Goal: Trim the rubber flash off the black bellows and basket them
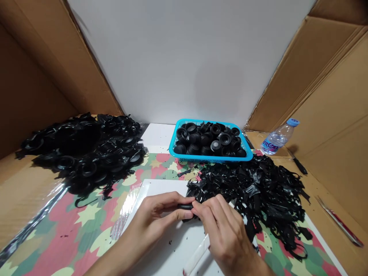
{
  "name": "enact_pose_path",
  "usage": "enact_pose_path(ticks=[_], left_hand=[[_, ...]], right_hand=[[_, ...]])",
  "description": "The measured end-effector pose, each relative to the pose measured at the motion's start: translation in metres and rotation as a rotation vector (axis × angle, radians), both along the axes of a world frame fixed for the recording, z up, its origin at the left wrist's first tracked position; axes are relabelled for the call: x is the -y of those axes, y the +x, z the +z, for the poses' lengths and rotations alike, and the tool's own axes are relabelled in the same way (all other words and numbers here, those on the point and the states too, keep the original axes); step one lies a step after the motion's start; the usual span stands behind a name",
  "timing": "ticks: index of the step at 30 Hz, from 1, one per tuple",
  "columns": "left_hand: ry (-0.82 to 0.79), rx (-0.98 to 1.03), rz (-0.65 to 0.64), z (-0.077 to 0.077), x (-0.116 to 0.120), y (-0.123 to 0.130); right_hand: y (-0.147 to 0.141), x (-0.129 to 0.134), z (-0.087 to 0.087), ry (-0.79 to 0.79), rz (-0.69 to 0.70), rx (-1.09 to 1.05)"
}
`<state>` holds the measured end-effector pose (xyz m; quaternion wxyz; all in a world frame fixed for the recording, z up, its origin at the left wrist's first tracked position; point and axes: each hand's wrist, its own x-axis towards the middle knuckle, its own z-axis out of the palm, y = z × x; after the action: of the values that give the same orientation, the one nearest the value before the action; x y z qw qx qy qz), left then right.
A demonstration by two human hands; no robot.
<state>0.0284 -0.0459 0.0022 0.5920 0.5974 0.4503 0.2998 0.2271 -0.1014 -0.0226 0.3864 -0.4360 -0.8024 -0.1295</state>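
My left hand [159, 212] pinches a small black rubber piece [184, 206] between thumb and fingers, above a white board [161, 245]. My right hand [222, 230] is closed, its fingertips meeting that same piece at its right end. A slim white-handled tool [197, 257] sticks out below the right palm, gripped in the curled fingers. Its working end is hidden by the hand, so its exact kind cannot be made out. Just beyond my right fingers lies a heap of black rubber trimmings [253, 191], which spreads onto the board.
A blue basket [211, 158] holds many round, ribbed black rubber parts. Untrimmed-looking black parts [89, 149] are piled at left. To the right stand a water bottle [277, 138], a black-handled tool [299, 165] and a red-and-metal tool [340, 222]. Cardboard walls [330, 84] flank the table.
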Motion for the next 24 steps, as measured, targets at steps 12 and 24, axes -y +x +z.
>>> enact_pose_path(ticks=[12,24], left_hand=[[-0.045,0.052,0.05,-0.001,-0.009,-0.004],[-0.096,0.126,0.165,-0.004,-0.012,-0.006]], right_hand=[[0.002,0.002,0.007,-0.003,-0.001,0.0],[0.006,0.002,-0.007,-0.041,0.043,-0.079]])
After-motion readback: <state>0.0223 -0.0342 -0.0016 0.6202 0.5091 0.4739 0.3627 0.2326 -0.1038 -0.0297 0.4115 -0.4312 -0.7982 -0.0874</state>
